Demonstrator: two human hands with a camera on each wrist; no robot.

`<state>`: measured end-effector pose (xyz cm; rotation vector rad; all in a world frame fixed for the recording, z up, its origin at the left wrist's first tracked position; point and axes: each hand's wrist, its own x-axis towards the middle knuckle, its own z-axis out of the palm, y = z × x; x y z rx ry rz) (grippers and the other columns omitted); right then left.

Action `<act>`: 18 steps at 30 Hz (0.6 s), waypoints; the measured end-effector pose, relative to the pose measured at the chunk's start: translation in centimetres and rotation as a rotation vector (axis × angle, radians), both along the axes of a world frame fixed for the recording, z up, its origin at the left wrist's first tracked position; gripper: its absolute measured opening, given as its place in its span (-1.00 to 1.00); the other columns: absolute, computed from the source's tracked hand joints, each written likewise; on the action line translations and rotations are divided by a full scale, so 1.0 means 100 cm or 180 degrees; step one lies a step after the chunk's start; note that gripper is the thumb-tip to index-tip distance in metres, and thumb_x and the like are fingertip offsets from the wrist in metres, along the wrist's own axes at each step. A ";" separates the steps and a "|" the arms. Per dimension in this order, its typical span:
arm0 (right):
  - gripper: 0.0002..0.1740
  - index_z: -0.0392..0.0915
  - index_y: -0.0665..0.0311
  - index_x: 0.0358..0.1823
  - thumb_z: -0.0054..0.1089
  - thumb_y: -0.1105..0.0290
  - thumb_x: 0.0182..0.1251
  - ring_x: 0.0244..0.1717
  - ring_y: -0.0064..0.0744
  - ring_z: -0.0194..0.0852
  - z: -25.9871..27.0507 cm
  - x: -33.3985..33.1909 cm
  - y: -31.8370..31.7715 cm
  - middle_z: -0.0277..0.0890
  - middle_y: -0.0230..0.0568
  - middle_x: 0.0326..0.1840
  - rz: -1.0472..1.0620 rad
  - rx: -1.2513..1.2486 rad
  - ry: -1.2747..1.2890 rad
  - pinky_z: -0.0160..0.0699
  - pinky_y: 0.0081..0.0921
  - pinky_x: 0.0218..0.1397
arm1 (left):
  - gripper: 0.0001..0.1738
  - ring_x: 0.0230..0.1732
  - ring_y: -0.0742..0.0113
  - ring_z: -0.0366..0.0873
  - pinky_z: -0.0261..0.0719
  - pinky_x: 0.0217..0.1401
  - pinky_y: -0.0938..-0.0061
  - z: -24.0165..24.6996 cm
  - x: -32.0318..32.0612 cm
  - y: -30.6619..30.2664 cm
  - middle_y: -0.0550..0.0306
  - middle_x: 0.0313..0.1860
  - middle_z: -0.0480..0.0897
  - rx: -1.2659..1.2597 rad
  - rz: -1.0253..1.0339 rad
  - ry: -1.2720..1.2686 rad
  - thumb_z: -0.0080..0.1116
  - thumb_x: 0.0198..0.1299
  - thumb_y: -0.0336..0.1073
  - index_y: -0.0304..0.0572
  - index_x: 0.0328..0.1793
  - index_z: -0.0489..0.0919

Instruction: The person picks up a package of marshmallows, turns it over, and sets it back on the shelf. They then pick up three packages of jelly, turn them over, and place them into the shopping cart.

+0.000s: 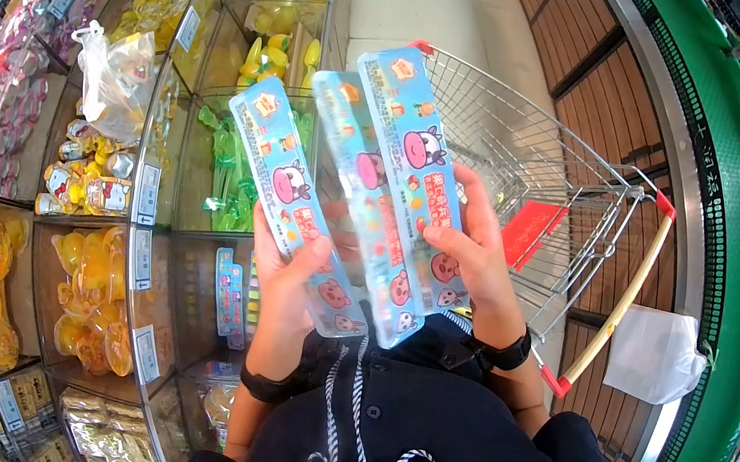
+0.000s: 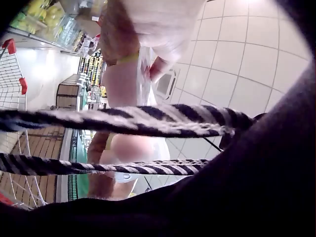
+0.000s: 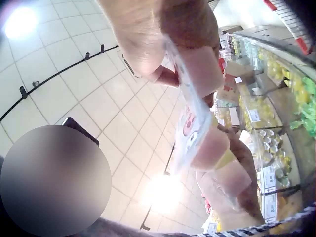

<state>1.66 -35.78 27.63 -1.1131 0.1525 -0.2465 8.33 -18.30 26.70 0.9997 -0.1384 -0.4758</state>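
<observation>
Several long light-blue packs with cartoon cows are held up in front of the dark top. In the head view the left hand (image 1: 284, 287) grips one pack (image 1: 276, 155), its thumb on the front. The right hand (image 1: 477, 255) pinches the rightmost pack (image 1: 405, 128) with thumb on top. Another blurred pack (image 1: 352, 149) lies between them, overlapping the right one; which hand supports it I cannot tell. Seen from the right wrist, the right hand (image 3: 163, 44) has thumb and fingers on a pack (image 3: 190, 113). Striped cords (image 2: 118, 121) partly cover the left wrist view.
Shelf bins with yellow packs (image 1: 93, 296) and green items (image 1: 227, 171) stand at the left. A similar blue pack (image 1: 229, 297) sits in a lower bin. A wire cart (image 1: 542, 153) is ahead to the right, with a white bag (image 1: 655, 356) beside its handle.
</observation>
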 end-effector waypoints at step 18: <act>-0.20 0.03 0.35 0.17 0.32 0.56 -0.09 -0.03 -0.52 0.38 -0.006 0.007 0.009 0.36 -0.21 -0.03 -0.0293 -0.0034 -0.0127 0.42 -0.55 -0.02 | -0.43 0.05 0.37 0.38 0.35 0.10 0.41 0.000 -0.001 -0.011 0.09 0.07 0.38 0.0120 0.0168 0.0090 0.04 0.18 -0.32 -0.15 0.27 0.07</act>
